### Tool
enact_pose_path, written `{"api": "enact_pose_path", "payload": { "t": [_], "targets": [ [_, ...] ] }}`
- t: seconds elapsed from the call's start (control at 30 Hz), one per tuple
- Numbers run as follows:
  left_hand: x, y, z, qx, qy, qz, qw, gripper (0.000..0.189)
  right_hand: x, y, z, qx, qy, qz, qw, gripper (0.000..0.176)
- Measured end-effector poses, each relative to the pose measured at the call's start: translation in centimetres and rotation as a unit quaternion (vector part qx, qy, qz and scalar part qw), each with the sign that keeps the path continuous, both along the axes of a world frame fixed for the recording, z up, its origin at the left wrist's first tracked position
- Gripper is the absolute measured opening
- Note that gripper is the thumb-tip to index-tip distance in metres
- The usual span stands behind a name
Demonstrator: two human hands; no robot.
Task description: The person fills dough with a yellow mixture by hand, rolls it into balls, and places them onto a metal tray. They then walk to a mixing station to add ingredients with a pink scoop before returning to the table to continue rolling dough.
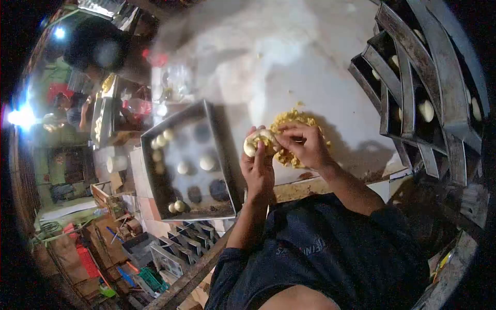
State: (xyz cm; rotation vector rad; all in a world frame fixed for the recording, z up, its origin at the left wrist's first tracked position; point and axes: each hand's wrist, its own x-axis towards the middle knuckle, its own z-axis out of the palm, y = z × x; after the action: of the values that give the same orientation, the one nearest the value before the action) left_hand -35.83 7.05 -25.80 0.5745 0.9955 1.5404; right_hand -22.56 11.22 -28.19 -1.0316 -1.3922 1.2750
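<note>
A flattened round of pale dough [251, 143] with crumbly yellow filling in its middle rests in my left hand [257, 173]. My left thumb presses on the filling while the fingers curl behind the dough. At the dough's right edge, the fingers of my right hand [308, 147] are pinched together, seemingly gripping the rim. Partly hidden beneath my right hand, a heap of yellow crumbly filling [292, 157] lies on the pale worktop [330, 72].
On my left stands a metal tray [235, 194] with several dough balls [207, 163]. Stacked metal tins [390, 72], some holding dough, rise at the right. Another person [98, 46] is at the far left. Tools and tins [181, 248] lie below at left.
</note>
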Motion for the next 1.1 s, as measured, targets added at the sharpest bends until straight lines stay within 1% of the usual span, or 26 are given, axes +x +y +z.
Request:
{"api": "enact_pose_path", "payload": {
  "t": [0.03,0.07,0.1,0.17,0.2,0.3,0.33,0.37,0.43,0.47,0.5,0.53,0.57,0.6,0.63,0.7,0.73,0.77,0.83,0.87,0.9,0.93,0.97,1.0,1.03,1.1],
  "targets": [
    [-0.1,-0.3,-0.1,0.025,0.008,-0.006,1.0,0.046,-0.2,-0.1,0.4,-0.138,0.085,0.022,0.986,0.028],
    [-0.2,-0.6,-0.5,0.033,0.093,-0.01,0.995,0.048,-0.7,-0.3,1.0,-0.018,0.006,-0.029,0.999,0.03],
    [-0.3,-1.1,-0.4,0.042,0.29,-0.015,0.956,0.055,-1.2,-1.0,2.0,-0.012,0.005,-0.028,1.0,0.03],
    [-0.2,-1.9,-0.3,0.086,0.512,0.031,0.854,0.063,-2.6,-2.7,5.0,0.171,-0.091,-0.067,0.979,0.024],
    [-0.5,-3.4,1.1,0.134,0.525,0.011,0.84,0.07,-3.2,-3.5,6.3,0.23,-0.096,-0.069,0.966,0.019],
    [-3.0,-6.8,4.4,0.17,0.557,0.017,0.813,0.068,-5.1,-5.9,8.4,0.299,-0.122,-0.068,0.944,0.022],
    [-3.1,-8.5,5.5,0.147,0.332,0.034,0.931,0.07,-6.0,-6.9,9.2,0.341,-0.123,-0.088,0.928,0.021],
    [-3.8,-10.0,5.9,0.156,0.211,0.081,0.961,0.075,-6.7,-8.0,9.9,0.346,-0.12,-0.073,0.928,0.021],
    [-7.0,-13.7,6.1,0.196,0.082,0.041,0.976,0.077,-8.1,-10.2,11.4,0.418,-0.015,0.031,0.908,0.024],
    [-8.7,-15.3,5.8,0.198,0.169,0.052,0.964,0.076,-8.6,-11.8,12.4,0.388,-0.015,0.06,0.92,0.028],
    [-9.8,-17.1,5.9,0.211,0.212,0.082,0.951,0.067,-9.0,-13.1,13.1,0.327,-0.006,0.113,0.938,0.032],
    [-10.4,-18.8,5.9,0.228,0.247,0.11,0.935,0.062,-9.4,-14.5,13.8,0.157,0.015,0.194,0.968,0.033],
    [-11.0,-20.4,5.7,0.244,0.282,0.136,0.918,0.058,-9.9,-15.9,14.1,-0.02,0.032,0.264,0.964,0.034],
    [-11.8,-21.7,5.3,0.287,0.379,0.165,0.864,0.044,-10.6,-16.8,12.8,-0.031,0.07,0.311,0.947,0.036],
    [-12.2,-23.1,4.6,0.293,0.43,0.159,0.839,0.043,-11.3,-18.1,12.3,-0.036,0.065,0.319,0.945,0.036],
    [-12.9,-24.8,4.1,0.282,0.549,0.202,0.76,0.042,-12.1,-20.7,11.9,0.017,0.087,0.244,0.966,0.037],
    [-13.0,-25.6,4.5,0.261,0.615,0.232,0.707,0.047,-12.6,-20.9,12.2,0.208,0.01,0.247,0.946,0.038],
    [-12.8,-26.4,4.7,0.219,0.646,0.27,0.679,0.054,-13.0,-21.8,13.1,0.274,-0.025,0.24,0.931,0.038],
    [-12.6,-28.0,5.8,0.114,0.689,0.233,0.677,0.055,-14.0,-23.8,14.3,0.259,-0.083,0.213,0.938,0.037],
    [-13.1,-28.2,6.1,0.141,0.669,0.238,0.69,0.055,-14.1,-23.8,13.8,0.296,-0.095,0.206,0.928,0.037],
    [-13.4,-28.1,6.8,0.162,0.668,0.23,0.689,0.063,-14.3,-23.5,13.5,0.292,-0.101,0.206,0.928,0.037],
    [-12.4,-27.5,7.0,0.187,0.48,0.254,0.818,0.064,-14.5,-22.9,13.4,0.353,-0.075,0.209,0.909,0.035],
    [-11.5,-26.9,7.1,0.202,0.268,0.265,0.904,0.066,-14.6,-22.2,13.3,0.412,-0.047,0.212,0.885,0.034],
    [-12.8,-27.5,5.7,0.172,0.23,0.185,0.94,0.067,-14.4,-21.3,13.3,0.421,-0.043,0.219,0.879,0.035],
    [-13.0,-26.6,6.2,0.252,0.145,0.122,0.949,0.049,-14.1,-20.8,14.0,0.422,-0.044,0.216,0.88,0.035],
    [-12.6,-24.9,7.0,0.28,0.101,0.112,0.948,0.042,-13.2,-19.6,16.2,0.249,-0.036,0.249,0.935,0.033]
  ]
}}
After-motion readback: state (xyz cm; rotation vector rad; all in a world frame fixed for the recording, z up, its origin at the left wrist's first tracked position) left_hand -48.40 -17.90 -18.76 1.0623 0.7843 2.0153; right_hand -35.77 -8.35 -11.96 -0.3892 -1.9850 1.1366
